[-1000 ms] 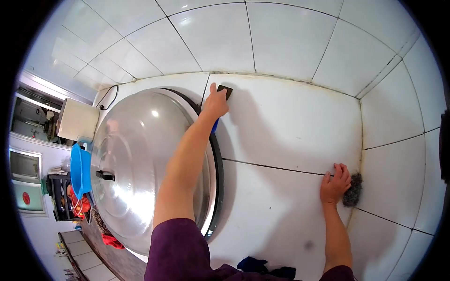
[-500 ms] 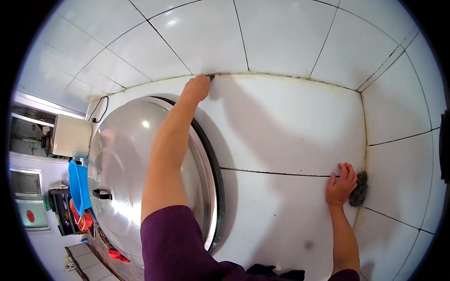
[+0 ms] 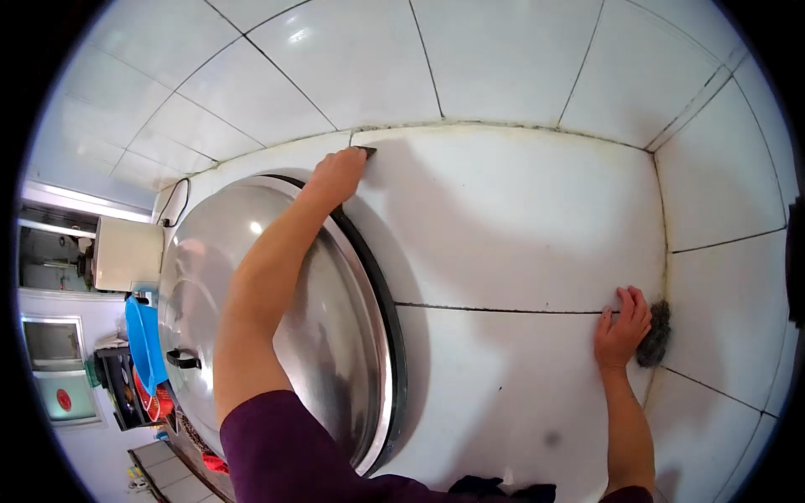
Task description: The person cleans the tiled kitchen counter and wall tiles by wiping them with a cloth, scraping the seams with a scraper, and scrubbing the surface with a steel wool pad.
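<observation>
Left hand (image 3: 338,174) grips a dark flat piece (image 3: 369,152), best held flush; right hand (image 3: 622,333), loosely spread, rests beside steel wool (image 3: 657,339).

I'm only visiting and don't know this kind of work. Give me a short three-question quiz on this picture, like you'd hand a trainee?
1. Multiple choice: which hand holds the small dark piece? A) right; B) left; C) both.
2. True or false: the fuzzy grey pad lies beside the right hand, where the white counter meets the wall.
3. Fill the gap: the handle on the big metal lid is ____.

Key: 1: B, the left hand. 2: True. 3: black.
</observation>
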`<state>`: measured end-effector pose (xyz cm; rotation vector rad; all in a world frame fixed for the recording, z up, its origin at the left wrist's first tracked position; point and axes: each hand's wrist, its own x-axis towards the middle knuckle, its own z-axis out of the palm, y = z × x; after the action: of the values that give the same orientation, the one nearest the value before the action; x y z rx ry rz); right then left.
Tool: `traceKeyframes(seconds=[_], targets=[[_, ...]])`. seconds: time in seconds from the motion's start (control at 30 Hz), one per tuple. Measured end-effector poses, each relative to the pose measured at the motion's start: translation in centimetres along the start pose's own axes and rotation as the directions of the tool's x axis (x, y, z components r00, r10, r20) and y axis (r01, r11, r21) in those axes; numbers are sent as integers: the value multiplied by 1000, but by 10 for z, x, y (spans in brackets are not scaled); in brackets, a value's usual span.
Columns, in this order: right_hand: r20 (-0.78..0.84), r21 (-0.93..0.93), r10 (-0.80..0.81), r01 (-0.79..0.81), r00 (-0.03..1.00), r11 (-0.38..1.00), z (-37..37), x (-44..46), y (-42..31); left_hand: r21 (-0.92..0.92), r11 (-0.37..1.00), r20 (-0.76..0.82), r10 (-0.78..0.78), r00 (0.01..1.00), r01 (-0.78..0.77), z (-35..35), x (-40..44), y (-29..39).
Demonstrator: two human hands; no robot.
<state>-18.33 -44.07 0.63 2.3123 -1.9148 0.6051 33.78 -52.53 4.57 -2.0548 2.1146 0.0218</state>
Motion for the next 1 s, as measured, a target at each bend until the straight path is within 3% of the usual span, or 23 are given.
traceKeyframes(seconds=[0.2,0.27,0.4,0.47,0.53,0.6,0.67,0.8,0.9,1.0], targets=[[46,-14,53,-53,998,999,-1,2,-3,1,979,-38,-204,978,204,-6,15,10],[33,-7,46,-46,998,999,2,2,-3,-40,999,-122,-16,992,11,-2,4,10],[49,6,64,-65,997,998,0,0,-1,32,999,-94,0,996,3,-3,25,8],[55,-6,73,-73,996,997,-1,-1,-1,48,995,-67,-84,994,87,-3,32,7],[51,-16,80,-79,996,997,1,4,-3,48,997,-123,-55,991,61,-5,22,14],[24,13,38,-38,999,999,-1,0,-3,43,997,-157,76,985,-70,-3,11,22],[42,15,49,-50,998,999,-1,0,-2,26,998,-161,68,985,-65,-6,28,23],[26,0,40,-40,999,999,1,1,-1,31,995,-111,-96,989,100,-12,30,41],[22,9,25,-26,999,1000,-2,1,-2,55,996,-98,71,993,-66,-17,21,52],[63,20,72,-73,995,997,-2,1,-4,45,998,-98,50,994,-46,-13,42,54]])
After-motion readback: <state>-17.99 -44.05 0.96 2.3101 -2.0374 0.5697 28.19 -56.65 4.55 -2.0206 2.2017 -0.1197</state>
